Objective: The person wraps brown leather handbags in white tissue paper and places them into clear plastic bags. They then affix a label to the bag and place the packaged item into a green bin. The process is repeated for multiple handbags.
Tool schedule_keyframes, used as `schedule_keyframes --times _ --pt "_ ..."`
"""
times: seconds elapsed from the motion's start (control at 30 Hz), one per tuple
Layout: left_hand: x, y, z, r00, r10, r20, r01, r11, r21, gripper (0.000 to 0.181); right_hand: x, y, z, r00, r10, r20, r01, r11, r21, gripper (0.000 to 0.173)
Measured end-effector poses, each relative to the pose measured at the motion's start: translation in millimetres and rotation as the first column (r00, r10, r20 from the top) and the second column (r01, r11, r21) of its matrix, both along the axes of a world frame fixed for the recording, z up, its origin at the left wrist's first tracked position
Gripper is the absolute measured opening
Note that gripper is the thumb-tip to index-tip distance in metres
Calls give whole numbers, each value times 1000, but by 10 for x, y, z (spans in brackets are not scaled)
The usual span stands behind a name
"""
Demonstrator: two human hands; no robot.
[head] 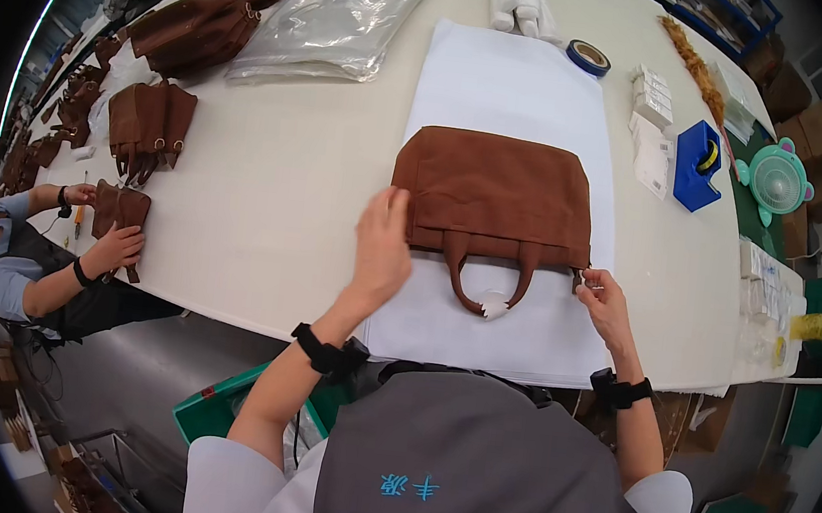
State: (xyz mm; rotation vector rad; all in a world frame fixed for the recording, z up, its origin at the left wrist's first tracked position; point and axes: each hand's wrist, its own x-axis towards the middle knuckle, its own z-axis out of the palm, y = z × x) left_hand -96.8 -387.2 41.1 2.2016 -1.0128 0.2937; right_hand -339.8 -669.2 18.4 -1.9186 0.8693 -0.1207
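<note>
A brown handbag (497,187) lies flat on a stack of white paper sheets (512,79), its two handles pointing towards me. A piece of white wrap sits around the middle of the handles (458,280). My left hand (384,246) rests against the bag's left side, its fingertips over the edge. At the lower right corner, my right hand (605,303) pinches a small dark tab or zip end (578,280) between thumb and fingers.
Clear plastic bags (338,23), brown bags (194,31) and a co-worker (35,255) handling a brown bag are at left. Behind the paper lie white rolls (524,2) and blue tape (588,58). A blue tape dispenser (697,166) and green fan (774,182) stand right.
</note>
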Motion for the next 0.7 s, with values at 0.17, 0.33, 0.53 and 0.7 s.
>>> schedule_keyframes --times 0.17,0.33,0.53,0.7 --pt "337 388 -364 751 -121 -649 107 992 -62 54 319 13 40 984 -95 149 121 976 -179 36" --pt "253 183 -222 888 -15 -459 76 990 115 54 286 -239 65 995 -95 32 82 953 293 18" --pt "106 199 -185 791 27 -611 -21 1000 17 46 -109 -206 248 991 -52 -121 123 688 715 24" --pt "216 137 140 656 153 -739 117 947 300 54 458 -1238 956 730 494 -472 -137 782 608 33"
